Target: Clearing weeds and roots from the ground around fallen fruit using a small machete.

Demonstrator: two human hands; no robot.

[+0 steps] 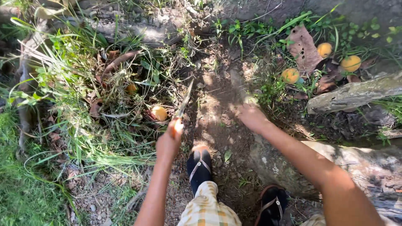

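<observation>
On a dirt path edged with grass, the left hand (169, 140) is closed on a long blade (184, 99) pointing up and away, an orange fruit (159, 113) just left of it; the right hand (251, 117) hovers empty, loosely curled.

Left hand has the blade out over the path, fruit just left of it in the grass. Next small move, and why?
Probably swing the blade tip a little left and down toward the yellow fruit. The left hand grips the handle with the blade pointing up the dirt path, and that fruit sits nearest, half buried in grass. The right hand is empty, held over the path.
</observation>
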